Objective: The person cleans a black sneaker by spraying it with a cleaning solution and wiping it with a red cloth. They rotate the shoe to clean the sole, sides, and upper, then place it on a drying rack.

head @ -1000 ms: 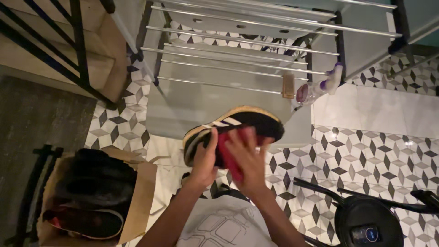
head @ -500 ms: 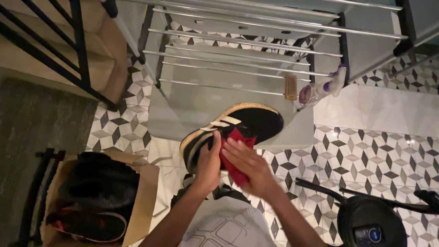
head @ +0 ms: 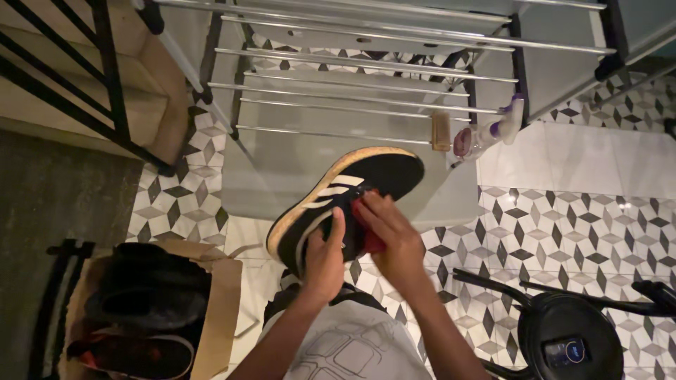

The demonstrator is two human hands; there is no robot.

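Note:
A black sneaker [head: 366, 179] with white stripes and a tan sole is held up in front of me, toe pointing to the upper right. My left hand [head: 322, 255] grips it around the heel end from below. My right hand [head: 391, 232] lies over the shoe's opening, fingers pressing a red cloth [head: 370, 243] against or into it; most of the cloth is hidden under the hand.
A cardboard box [head: 218, 309] holding dark shoes sits at lower left. A metal drying rack [head: 366, 84] spans the top, with a brush [head: 441, 131] and a spray bottle [head: 489, 134] beyond it. Black railing [head: 105, 84] at left, a black machine [head: 570, 338] at lower right, patterned floor tiles.
The right hand has closed further over the red cloth, so less red shows. The shoe stays held in about the same place.

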